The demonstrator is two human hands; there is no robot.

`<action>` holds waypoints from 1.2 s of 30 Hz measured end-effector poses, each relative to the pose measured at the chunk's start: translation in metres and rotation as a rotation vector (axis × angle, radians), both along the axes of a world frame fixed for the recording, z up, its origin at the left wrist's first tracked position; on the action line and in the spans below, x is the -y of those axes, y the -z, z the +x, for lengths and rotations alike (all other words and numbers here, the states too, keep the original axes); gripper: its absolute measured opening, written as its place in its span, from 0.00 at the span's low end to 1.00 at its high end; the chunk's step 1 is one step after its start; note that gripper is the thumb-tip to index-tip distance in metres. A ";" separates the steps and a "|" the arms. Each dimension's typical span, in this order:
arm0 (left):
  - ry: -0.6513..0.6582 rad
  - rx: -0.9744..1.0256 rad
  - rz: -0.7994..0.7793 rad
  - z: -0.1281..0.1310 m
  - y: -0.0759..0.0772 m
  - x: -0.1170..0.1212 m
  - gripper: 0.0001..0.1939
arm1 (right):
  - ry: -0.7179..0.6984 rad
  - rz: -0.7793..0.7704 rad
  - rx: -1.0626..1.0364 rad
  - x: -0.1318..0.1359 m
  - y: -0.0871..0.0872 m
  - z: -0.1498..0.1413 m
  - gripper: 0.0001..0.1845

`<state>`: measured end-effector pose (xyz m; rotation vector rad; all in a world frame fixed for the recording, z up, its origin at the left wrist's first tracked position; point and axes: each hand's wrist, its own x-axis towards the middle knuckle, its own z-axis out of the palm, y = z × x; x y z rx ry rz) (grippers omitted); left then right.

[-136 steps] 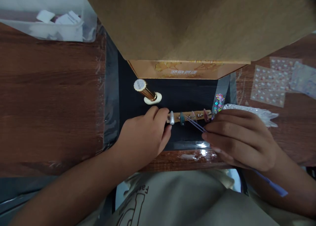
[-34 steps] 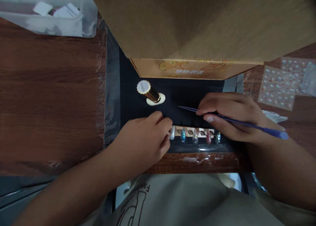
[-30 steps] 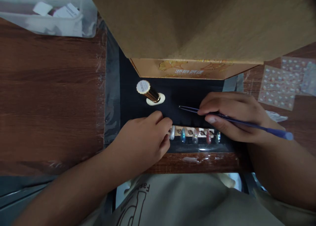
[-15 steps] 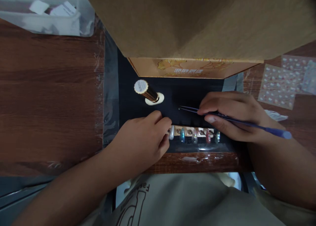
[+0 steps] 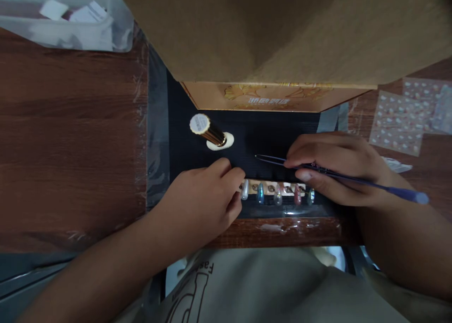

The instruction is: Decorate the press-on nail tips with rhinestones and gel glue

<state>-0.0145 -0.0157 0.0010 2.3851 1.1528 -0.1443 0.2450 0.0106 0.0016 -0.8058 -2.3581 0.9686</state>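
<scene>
My left hand is closed on the left end of a narrow pale strip near the front edge of the black mat. Along that strip stand several decorated false nails, a blue one and a pink one among them, with round metal discs between. Pinched in my right hand is a pair of purple tweezers pointing left. Its tips lie close together at a tiny light speck, above the strip in the picture. Whether the tips grip the speck is too small to tell.
A gold-capped bottle stands on a white oval pad. Behind the black mat are an orange printed box and a large brown board overhead. Sticker sheets lie right; a clear bin sits far left.
The tweezers' tips have come down slightly to the light speck and lie closer together. My right hand has shifted a little to the right and down; my left hand stays on the strip.
</scene>
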 end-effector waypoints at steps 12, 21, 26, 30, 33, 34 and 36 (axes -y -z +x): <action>-0.006 0.014 0.000 0.001 -0.001 0.003 0.08 | -0.017 0.012 0.054 -0.001 -0.004 -0.003 0.08; -0.012 0.007 0.002 0.000 0.003 0.002 0.09 | -0.023 0.035 0.067 -0.001 -0.002 -0.004 0.08; -0.010 0.005 0.012 -0.001 0.003 0.004 0.09 | -0.021 0.021 0.038 0.000 -0.003 -0.003 0.07; -0.007 0.005 0.010 -0.001 0.002 0.003 0.09 | -0.002 0.020 0.030 0.000 -0.004 -0.002 0.06; -0.006 0.010 0.002 -0.001 0.001 0.002 0.09 | -0.004 0.034 0.049 0.000 -0.003 -0.001 0.07; -0.009 0.010 0.002 -0.001 0.001 0.002 0.09 | -0.008 0.036 0.053 0.000 -0.003 -0.001 0.07; -0.011 0.005 -0.002 -0.002 0.000 0.002 0.09 | -0.008 0.040 0.052 0.000 -0.003 0.000 0.07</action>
